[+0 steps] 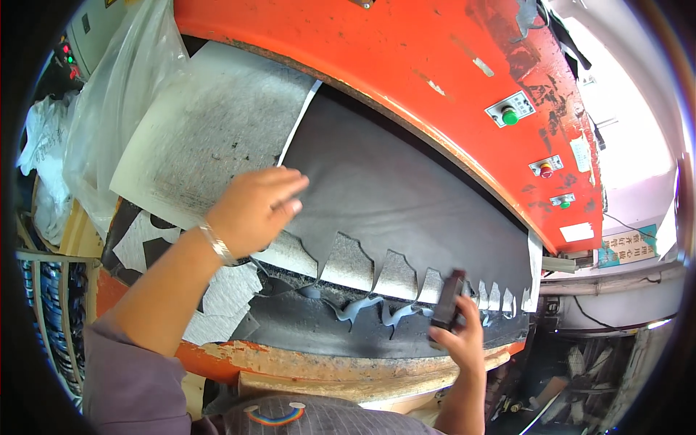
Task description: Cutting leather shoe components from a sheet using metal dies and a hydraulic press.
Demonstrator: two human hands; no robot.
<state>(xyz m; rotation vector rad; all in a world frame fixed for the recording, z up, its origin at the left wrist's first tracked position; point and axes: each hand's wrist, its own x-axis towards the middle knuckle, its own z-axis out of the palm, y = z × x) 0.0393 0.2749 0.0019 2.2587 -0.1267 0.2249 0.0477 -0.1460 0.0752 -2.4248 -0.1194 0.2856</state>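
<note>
My left hand (255, 206) is over the left edge of a large dark grey sheet (391, 181), its fingers stretched out and holding nothing. Whether it touches the sheet I cannot tell. In my right hand (466, 335), near the sheet's front edge, is a narrow dark block (448, 301), gripped between thumb and fingers and tilted. Its exact kind is not clear. Curved pieces are cut out along the sheet's near edge, and a pale board (348, 264) shows through the gaps. Thin scrap strips (355, 310) hang from that edge.
A large orange machine beam (406, 65) spans the far side, with a green button (510, 116) and a red one (545, 170). Pale scrap pieces (225, 304) lie at the near left. Clear plastic sheeting (119, 94) hangs at the left. A worn wooden edge (348, 386) runs before me.
</note>
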